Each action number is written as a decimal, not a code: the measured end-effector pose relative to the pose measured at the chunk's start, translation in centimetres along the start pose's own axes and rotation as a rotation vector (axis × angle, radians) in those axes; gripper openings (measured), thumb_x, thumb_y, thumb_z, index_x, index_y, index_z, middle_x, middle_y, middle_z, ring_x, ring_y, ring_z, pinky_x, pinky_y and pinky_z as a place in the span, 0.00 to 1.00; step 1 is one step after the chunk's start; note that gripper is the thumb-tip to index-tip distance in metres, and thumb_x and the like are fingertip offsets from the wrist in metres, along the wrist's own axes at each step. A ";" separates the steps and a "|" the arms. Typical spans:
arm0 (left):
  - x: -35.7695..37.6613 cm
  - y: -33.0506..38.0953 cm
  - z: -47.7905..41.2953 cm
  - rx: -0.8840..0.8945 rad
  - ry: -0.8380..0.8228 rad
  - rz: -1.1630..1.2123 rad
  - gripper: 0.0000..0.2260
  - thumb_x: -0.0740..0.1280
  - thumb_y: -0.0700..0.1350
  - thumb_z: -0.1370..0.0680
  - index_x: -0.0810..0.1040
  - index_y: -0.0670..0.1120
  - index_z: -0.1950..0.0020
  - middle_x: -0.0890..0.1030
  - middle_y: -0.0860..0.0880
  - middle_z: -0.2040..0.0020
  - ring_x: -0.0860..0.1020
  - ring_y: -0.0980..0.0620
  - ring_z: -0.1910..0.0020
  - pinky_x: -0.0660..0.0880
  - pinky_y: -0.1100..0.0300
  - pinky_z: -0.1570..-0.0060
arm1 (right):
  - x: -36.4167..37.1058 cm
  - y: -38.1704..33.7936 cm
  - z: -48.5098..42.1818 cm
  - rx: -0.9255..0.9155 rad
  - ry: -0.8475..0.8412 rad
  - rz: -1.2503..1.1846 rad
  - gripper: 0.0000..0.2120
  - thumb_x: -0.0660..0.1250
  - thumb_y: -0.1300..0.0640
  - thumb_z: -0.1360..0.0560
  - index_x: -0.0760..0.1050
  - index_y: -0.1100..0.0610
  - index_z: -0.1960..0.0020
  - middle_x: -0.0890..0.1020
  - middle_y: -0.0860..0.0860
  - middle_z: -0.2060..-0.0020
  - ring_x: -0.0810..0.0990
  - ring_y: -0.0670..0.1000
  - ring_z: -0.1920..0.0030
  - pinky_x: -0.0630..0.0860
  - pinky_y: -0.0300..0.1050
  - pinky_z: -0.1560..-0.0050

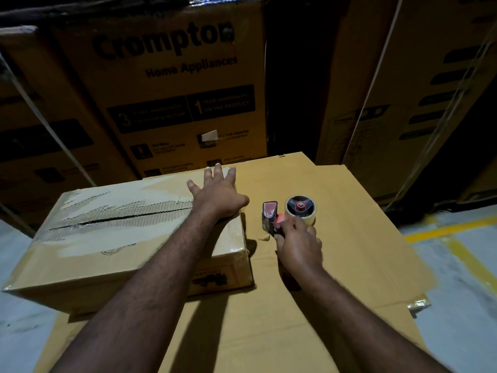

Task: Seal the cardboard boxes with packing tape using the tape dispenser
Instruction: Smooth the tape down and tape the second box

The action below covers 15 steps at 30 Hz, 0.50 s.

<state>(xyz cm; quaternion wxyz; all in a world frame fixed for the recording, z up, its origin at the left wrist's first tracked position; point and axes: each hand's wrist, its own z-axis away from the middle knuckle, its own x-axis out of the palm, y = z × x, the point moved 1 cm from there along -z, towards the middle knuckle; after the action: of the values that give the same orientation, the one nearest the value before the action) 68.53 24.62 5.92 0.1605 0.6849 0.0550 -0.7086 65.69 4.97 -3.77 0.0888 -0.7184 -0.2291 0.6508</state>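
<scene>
Head view, left hand (218,193) flat on box (107,238), right hand (299,244) gripping tape dispenser (291,211); handle hidden

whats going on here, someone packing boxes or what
A person is about to tape up a cardboard box. Their left hand lies flat, fingers spread, on its top, where the middle seam is torn and gaping. Their right hand grips the tape dispenser just right of the box, on or barely above a flattened cardboard sheet. Large printed cartons stand behind.
</scene>
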 end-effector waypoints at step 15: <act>-1.7 -1.9 -2.0 0.020 -0.025 0.198 0.29 0.61 0.67 0.22 0.68 0.51 0.27 0.65 0.47 0.22 0.61 0.43 0.24 0.56 0.33 0.30 | -4.3 -9.8 7.5 -0.146 -0.281 -0.360 0.34 0.51 0.36 0.20 0.40 0.45 0.21 0.48 0.46 0.20 0.55 0.50 0.22 0.61 0.51 0.26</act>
<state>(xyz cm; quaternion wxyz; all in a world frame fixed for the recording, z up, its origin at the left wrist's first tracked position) 69.89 27.25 7.25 0.2235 0.6796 -0.0218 -0.6983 56.09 10.40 3.21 0.1183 -0.5728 -0.4100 0.6999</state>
